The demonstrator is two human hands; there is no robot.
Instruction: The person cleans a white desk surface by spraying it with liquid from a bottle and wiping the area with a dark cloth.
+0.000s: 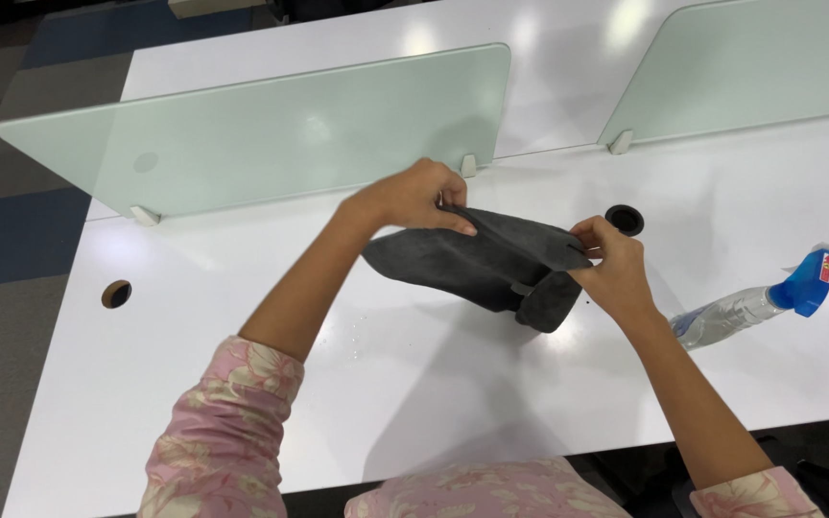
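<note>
Grey cloth: a dark grey cleaning cloth (472, 259) is held up just above the middle of the white desk (242, 384), partly folded, one flap stretched flat on top and the rest hanging below
Left hand: the left hand (414, 197) pinches the cloth's upper edge between thumb and fingers, on the side nearer the far edge of the desk
Right hand: the right hand (611, 264) grips the opposite end of the same flap, fingers clenched on it
Step in hand: by my reading, the cloth is being folded or straightened between both hands
Next move: it seems to call for keeping both pinches firm so the flap lies even over the lower layer
Spray bottle: a clear bottle with a blue trigger head (755, 302) lies on its side near the right edge, apart from the hands
Dividers: frosted glass panels (271, 134) stand along the far edge
Cable holes: one round hole (625, 220) just beyond the right hand, another (116, 294) near the left edge
</note>
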